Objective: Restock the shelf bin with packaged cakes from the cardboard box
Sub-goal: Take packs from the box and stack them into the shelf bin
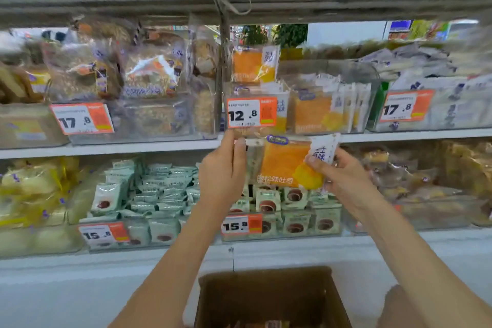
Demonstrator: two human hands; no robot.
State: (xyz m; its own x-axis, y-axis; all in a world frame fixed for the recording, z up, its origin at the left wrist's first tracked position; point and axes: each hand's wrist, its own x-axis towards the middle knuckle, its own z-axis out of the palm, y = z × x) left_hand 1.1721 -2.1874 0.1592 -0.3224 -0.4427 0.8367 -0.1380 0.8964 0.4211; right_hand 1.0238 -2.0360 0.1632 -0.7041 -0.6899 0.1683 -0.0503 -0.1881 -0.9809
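The cardboard box (269, 298) is cut off by the lower edge of the view, and its inside is dark; only a sliver of packaging shows at the very bottom, too dim to name. Above the box, both hands hold one packaged cake (286, 161), an orange-and-white wrapper with a purple badge, face-on in front of the shelf edge just below the clear shelf bin (330, 74). The left hand (222, 168) pinches the wrapper's upper left edge between thumb and fingers; the rest of its fingers are hidden behind the packet. The right hand (346, 177) grips the packet's white right side, thumb on the front, fingers curled behind it and mostly out of sight.

The bin's lower left front is covered by a price tag reading 12.8 (251, 112), which hides part of the matching cakes behind it. Inside the bin, more orange packets (312, 113) stand upright in a row, and one sits higher at the bin's left rear (254, 64). The bin's right half looks unfilled toward the back, though glare on the plastic makes that hard to judge.

Left of the bin are blurred bags of seeded bread (149, 74); right of it, grey-white packets (439, 88). Below the bin, on the next shelf, lie pale green snack packs (159, 184), partly blocked by the left forearm.
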